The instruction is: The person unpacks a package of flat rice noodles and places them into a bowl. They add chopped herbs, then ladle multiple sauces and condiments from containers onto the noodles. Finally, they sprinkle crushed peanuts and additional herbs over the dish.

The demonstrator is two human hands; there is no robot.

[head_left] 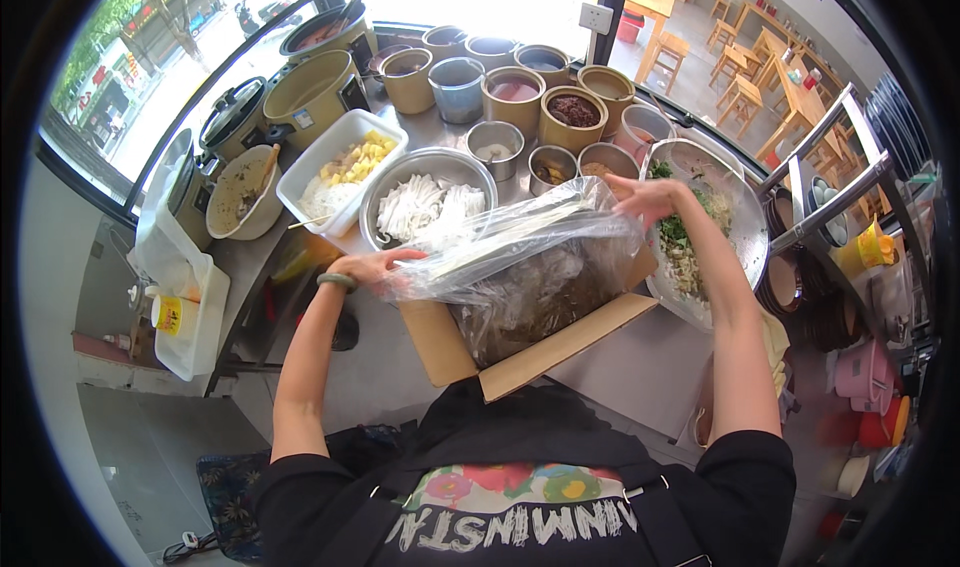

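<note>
A cardboard box [565,345] with its flaps spread stands in front of me, lined with a clear plastic bag [540,232]. Inside the bag is a dark brownish mass [530,317], blurred by the film. My left hand [378,270], with a green bangle at the wrist, grips the bag's left edge. At the far right corner, my right hand [645,199] holds the bag's other end, its fingers partly behind the film. Between the hands the bag's upper edge is stretched and folded over.
A metal bowl of white strips [428,152] and a white tub with yellow chunks [392,132] sit beyond the box. On the right is a large bowl of chopped greens [752,192]. Several tan pots [514,85] line the window side. A metal rack [838,172] stands far right.
</note>
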